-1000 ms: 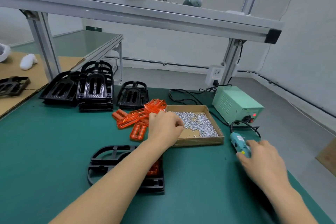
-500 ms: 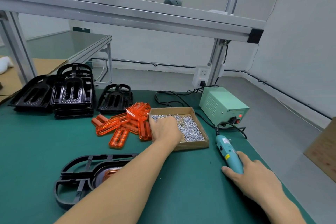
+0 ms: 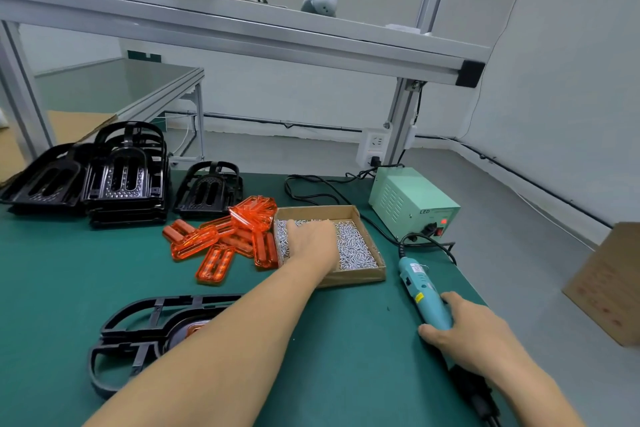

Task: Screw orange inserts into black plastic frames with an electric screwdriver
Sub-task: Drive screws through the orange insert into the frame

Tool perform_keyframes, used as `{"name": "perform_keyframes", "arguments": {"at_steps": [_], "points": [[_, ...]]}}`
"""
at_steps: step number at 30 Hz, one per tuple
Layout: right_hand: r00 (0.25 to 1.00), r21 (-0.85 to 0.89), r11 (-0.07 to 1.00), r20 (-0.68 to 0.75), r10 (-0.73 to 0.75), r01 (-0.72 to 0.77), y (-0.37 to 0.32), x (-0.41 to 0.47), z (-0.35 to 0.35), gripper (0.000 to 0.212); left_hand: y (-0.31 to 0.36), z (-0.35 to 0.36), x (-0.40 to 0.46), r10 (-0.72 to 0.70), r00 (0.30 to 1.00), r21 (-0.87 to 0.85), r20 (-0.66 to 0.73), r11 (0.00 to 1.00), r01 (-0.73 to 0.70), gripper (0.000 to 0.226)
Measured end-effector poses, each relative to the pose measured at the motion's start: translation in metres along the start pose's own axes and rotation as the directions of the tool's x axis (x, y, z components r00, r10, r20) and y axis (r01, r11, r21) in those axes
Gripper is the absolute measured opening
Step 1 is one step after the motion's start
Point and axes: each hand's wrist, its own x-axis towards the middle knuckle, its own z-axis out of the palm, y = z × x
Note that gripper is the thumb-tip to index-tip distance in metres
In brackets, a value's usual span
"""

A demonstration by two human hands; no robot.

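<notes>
Left hand [image 3: 311, 241] reaches far into the cardboard box [image 3: 356, 277] of screws [image 3: 353, 246], palm down, fingers dipped among them; whether any screw is pinched cannot be told, fingertips hidden; forearm runs diagonally from near left up to the box, crossing over the black frame [image 3: 145, 333]; right hand [image 3: 474, 329] lies at near right, fingers and thumb curled round the near end of the electric screwdriver [image 3: 420, 291], which lies flat on the green counter [image 3: 86, 270].

Key relation: the frame sits near left, under the left forearm, an orange insert [image 3: 195, 329] showing in its middle, mostly hidden by the arm; frame's long axis runs roughly left-right; screwdriver's long axis runs near-far, cord end far toward the green power box [image 3: 412, 204], working end hidden by the hand; so the tool must swing left and tip upright to reach the frame; left hand is nearer the frame, right hand well apart from it.

Judgement: fetching a screw, driving not yet begun on this frame as far as visible.

Elsewhere: loose orange inserts [image 3: 225, 236] piled just left of the box, touching its wall; stacked black frames [image 3: 121, 177] at far left; risk is dropping a small screw on the way back.
</notes>
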Motion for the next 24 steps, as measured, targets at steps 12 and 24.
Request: {"name": "perform_keyframes", "arguments": {"at_steps": [12, 24], "points": [[0.985, 0.808, 0.580, 0.163, -0.052, -0.103, 0.012, 0.002, 0.001, 0.018, -0.008, 0.001, 0.000, 0.070, 0.997, 0.028, 0.020, 0.997, -0.071, 0.027], [0.986, 0.940, -0.339, -0.095, -0.140, 0.042, -0.030, -0.004, -0.009, 0.039, -0.018, -0.009, -0.008, 0.085, 0.996, 0.028, 0.036, 0.996, -0.086, 0.028]]}}
